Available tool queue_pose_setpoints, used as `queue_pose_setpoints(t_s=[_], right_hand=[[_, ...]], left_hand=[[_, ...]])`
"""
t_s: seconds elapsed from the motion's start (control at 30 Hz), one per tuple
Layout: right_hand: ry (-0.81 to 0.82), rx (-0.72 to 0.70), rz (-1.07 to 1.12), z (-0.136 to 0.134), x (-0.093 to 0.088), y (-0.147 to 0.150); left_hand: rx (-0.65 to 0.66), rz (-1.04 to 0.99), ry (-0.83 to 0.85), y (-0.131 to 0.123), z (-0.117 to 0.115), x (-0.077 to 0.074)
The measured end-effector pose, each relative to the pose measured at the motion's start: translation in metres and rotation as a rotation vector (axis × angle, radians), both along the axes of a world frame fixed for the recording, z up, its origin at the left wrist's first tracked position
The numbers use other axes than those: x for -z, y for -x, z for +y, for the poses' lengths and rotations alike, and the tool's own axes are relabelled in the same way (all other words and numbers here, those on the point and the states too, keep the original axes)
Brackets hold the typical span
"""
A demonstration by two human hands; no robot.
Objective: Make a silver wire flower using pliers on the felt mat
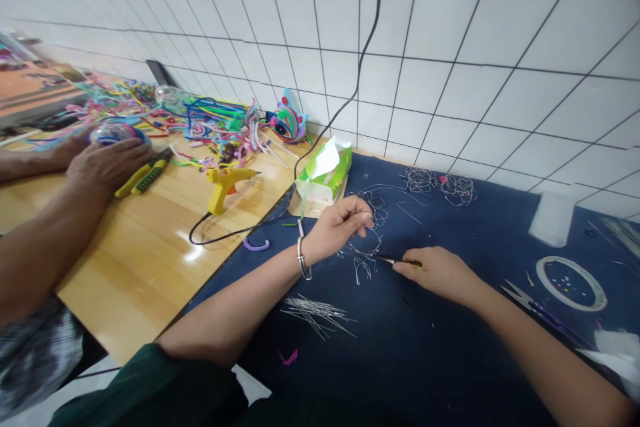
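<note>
My left hand (340, 223) is closed in a pinch on a looped thin wire shape (367, 240) that rests on the dark blue cloth (430, 347). My right hand (435, 271) is closed round a small slim tool (397, 260) whose tip points left at the wire shape. A bundle of short straight wires (317, 312) lies on the cloth just below my left forearm. More curled wire loops (440, 183) sit further back near the wall.
A co-worker's hands (107, 163) rest at the left on the wooden table among coloured pipe cleaners (220, 123). A yellow glue gun (225, 183), green-yellow pliers (145, 173), a green tissue pack (325, 177), a tape ring (570, 282) and snips (525, 298) lie around.
</note>
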State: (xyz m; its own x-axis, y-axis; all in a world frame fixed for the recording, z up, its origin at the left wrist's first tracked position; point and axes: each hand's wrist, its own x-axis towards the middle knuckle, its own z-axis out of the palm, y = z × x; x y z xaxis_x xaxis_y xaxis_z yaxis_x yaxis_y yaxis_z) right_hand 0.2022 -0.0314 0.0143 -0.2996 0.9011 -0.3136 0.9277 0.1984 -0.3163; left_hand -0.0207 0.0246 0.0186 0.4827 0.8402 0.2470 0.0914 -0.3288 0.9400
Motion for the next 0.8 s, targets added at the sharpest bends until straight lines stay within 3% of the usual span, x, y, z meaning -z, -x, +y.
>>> queue_pose_setpoints(t_s=[0.13, 0.37, 0.6, 0.8], right_hand=[[-0.102, 0.023, 0.005, -0.011, 0.004, -0.002], [-0.563, 0.076, -0.238, -0.044, 0.015, -0.005], [-0.548, 0.079, -0.207, -0.054, 0.018, -0.007], [-0.433, 0.074, -0.133, -0.053, 0.019, -0.001]], left_hand=[[0.007, 0.016, 0.008, -0.001, -0.001, 0.001], [0.039, -0.025, 0.098, -0.005, -0.004, 0.005], [0.015, -0.137, 0.229, -0.007, -0.002, 0.007], [-0.001, -0.273, 0.324, -0.004, 0.000, 0.005]])
